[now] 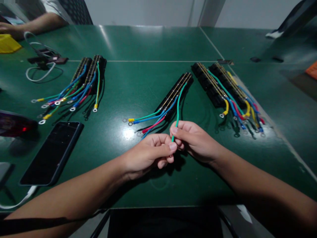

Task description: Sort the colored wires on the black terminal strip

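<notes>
A green wire (178, 107) runs from the far end of the middle black terminal strip (174, 94) down into my two hands. Its loose end sits pinched between the thumb and fingers of my left hand (155, 150). Just above, my right hand (192, 138) grips the same wire between thumb and fingers. What is on the wire's tip is mostly hidden by my fingers. Blue, green and red wires with ring terminals (131, 120) fan out from the strip's near end, left of my hands.
Two wired strips (88, 74) lie at the left and two more (218, 84) at the right. A phone (53, 153) with a white cable rests near my left forearm. Another person's arm (42, 24) leans on the green table (148, 43) at the far left, beside a yellow object (8, 43).
</notes>
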Tool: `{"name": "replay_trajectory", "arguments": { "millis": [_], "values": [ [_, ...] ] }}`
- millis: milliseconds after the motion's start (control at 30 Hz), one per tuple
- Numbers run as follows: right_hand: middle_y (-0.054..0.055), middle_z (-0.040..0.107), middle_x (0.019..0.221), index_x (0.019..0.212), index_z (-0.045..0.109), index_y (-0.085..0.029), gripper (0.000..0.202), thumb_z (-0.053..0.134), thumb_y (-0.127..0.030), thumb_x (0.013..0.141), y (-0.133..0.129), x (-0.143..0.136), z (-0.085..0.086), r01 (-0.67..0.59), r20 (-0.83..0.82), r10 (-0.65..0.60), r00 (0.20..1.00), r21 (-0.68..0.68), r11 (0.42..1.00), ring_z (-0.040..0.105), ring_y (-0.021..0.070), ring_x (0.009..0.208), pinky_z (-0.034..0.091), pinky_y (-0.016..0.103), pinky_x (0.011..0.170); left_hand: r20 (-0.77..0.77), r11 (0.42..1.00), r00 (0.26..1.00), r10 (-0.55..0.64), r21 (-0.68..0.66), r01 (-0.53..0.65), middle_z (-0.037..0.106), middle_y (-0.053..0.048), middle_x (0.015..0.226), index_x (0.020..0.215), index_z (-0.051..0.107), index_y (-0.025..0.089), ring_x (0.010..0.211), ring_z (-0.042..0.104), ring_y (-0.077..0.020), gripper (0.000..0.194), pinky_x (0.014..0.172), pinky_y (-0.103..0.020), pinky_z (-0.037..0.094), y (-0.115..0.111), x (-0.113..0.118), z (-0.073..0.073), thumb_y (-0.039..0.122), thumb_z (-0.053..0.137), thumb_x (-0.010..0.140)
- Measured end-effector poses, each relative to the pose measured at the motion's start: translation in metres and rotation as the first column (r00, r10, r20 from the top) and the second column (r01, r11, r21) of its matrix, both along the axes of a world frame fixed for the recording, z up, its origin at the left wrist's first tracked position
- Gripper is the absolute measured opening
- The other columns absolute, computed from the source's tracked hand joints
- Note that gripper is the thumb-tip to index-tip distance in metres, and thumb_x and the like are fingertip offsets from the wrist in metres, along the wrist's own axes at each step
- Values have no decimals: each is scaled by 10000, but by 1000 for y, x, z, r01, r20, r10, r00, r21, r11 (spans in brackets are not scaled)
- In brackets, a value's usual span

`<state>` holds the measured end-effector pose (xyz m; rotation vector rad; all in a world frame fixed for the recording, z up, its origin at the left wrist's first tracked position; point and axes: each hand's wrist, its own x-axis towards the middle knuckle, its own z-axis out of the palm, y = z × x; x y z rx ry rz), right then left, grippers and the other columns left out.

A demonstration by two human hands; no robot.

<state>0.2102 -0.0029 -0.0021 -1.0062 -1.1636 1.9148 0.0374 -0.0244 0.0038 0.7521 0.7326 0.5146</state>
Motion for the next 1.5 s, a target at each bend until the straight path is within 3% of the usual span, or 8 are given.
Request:
{"name": "replay_trajectory", "arguments": {
  "millis": [100, 367, 633, 867, 1100, 1500],
  "values": [
    [-44, 497, 553, 729, 545, -154, 348, 725, -443, 800, 0, 0, 0, -8, 9, 8, 1000, 9, 1000, 408, 59, 488, 297, 186, 462, 16, 1000, 1000, -20, -6, 20, 610, 5, 655, 778, 550, 121, 465, 464, -20, 338, 446, -135, 318, 0, 0, -1, 399, 741, 790],
    [-60, 475, 541, 742, 537, -152, 354, 723, -448, 804, 1, 0, -1, -12, -8, 12, 1000, 32, 999, 379, 50, 464, 277, 180, 442, -17, 998, 1000, 13, 69, -12, 534, 47, 580, 734, 519, 123, 432, 362, 7, 362, 409, -104, 240, 0, 1, -2, 402, 744, 789],
    [-43, 529, 519, 721, 552, -153, 341, 719, -439, 800, 1, -1, 0, -18, 12, 18, 1000, 37, 999, 430, 55, 451, 301, 179, 441, 57, 999, 998, -26, 36, 24, 627, -10, 670, 804, 573, 107, 463, 490, -20, 261, 454, -117, 363, 0, 0, -5, 344, 653, 875],
    [-18, 580, 546, 723, 562, -152, 306, 721, -405, 785, 1, -2, 1, 11, 55, -12, 998, 6, 1000, 471, 61, 470, 317, 175, 452, 55, 999, 998, -14, 34, 12, 621, -14, 673, 834, 581, 112, 477, 507, -35, 253, 464, -128, 397, 0, 2, -5, 354, 613, 900],
    [-20, 556, 588, 739, 588, -140, 289, 713, -397, 780, 2, -2, 0, 36, 86, -39, 996, 27, 999, 447, 53, 480, 330, 174, 452, -7, 998, 999, 34, 45, -34, 531, 34, 602, 784, 545, 124, 452, 392, -13, 311, 400, -112, 276, 0, 1, -1, 377, 725, 799],
    [-73, 463, 489, 710, 533, -155, 347, 753, -420, 758, 0, -4, 0, 33, -13, -33, 999, -4, 999, 368, 40, 416, 292, 163, 411, -100, 992, 994, 33, 127, -21, 489, 63, 571, 756, 514, 132, 443, 332, 2, 310, 426, -121, 222, -2, 1, -3, 385, 667, 851]
  ]
}}
